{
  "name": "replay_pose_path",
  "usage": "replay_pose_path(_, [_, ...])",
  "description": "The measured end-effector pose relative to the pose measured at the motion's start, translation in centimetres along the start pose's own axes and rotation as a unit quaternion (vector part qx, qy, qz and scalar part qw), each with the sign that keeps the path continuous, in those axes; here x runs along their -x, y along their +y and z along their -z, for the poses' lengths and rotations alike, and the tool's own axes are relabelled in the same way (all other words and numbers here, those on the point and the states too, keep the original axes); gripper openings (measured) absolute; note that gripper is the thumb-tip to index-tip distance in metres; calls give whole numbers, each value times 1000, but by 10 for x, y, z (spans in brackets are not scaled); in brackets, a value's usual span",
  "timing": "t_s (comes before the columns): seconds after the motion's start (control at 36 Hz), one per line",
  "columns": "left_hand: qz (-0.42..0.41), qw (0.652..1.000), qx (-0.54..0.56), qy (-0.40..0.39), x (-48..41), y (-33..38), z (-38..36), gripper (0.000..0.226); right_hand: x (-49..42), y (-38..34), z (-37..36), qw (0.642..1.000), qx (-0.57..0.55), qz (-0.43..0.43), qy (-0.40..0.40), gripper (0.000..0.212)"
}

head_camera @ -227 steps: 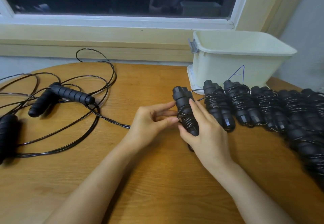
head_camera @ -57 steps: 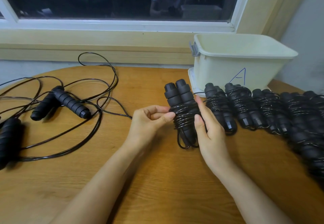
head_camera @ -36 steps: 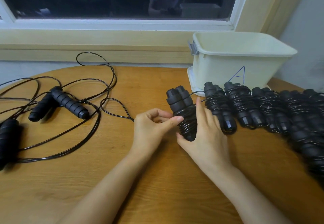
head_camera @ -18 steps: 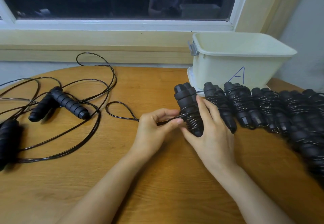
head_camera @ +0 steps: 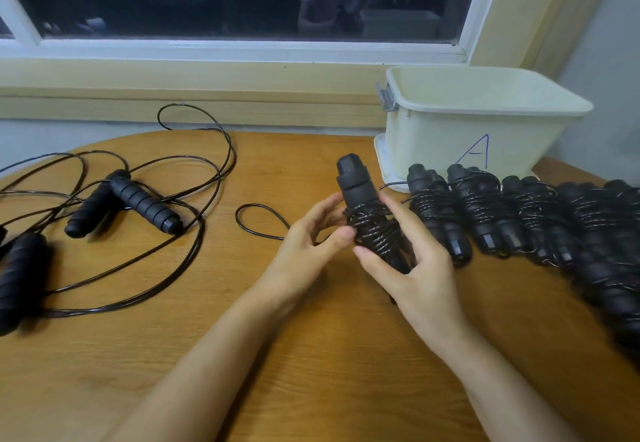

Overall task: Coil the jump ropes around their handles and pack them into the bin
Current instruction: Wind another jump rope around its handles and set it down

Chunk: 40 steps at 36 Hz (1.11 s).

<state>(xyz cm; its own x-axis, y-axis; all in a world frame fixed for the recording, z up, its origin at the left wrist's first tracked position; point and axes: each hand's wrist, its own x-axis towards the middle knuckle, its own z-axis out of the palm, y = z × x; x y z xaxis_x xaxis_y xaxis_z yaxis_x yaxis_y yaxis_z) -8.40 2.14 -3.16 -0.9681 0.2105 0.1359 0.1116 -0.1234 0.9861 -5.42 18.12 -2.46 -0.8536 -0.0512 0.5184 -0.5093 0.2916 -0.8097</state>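
My right hand [head_camera: 412, 268] grips a pair of black jump-rope handles [head_camera: 360, 199] held upright over the table, with black cord wound round their middle. My left hand [head_camera: 308, 244] pinches the free cord beside the coil. A short loop of that cord [head_camera: 258, 218] lies on the table to the left. Several coiled ropes [head_camera: 485, 213] lie in a row to the right. The cream bin [head_camera: 478, 123], marked with a blue A, stands behind them.
At the left lie uncoiled ropes: two black handles [head_camera: 138, 201] crossed among loose cord loops, and another handle [head_camera: 20, 272] at the table's left edge. The round wooden table [head_camera: 311, 372] meets a window sill at the back.
The loose cord has shortened to a small loop as more turns went round the handles. The handle pair has tipped more upright in my right hand.
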Motion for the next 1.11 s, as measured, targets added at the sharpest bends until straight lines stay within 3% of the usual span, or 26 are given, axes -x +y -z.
replay_pose_path(0.08, [5,999,13,-33,3,3,-1,79,0,0,1,1000,-11,-7,0,59])
replay_pose_path(0.19, [3,999,32,-11,1,3,3,52,-1,1,3,999,-28,-25,-22,63])
replay_pose_path(0.33, [7,998,61,-6,0,2,4,33,-1,3,3,996,-68,-48,-44,63])
replay_pose_path(0.64, [24,997,74,15,-3,7,7,29,-6,1,7,964,-208,-146,-76,51])
replay_pose_path(0.78, [43,994,95,39,0,7,5,55,-7,-2,8,945,-250,-191,-92,53])
replay_pose_path(0.83, [49,994,84,40,0,8,5,55,-7,-3,9,940,-259,-199,-97,53])
replay_pose_path(0.97, [50,998,30,38,3,15,3,36,-6,-1,8,957,-219,-164,-97,51])
replay_pose_path(1.11, [42,997,9,61,3,15,1,28,-7,8,7,998,-28,-32,-46,48])
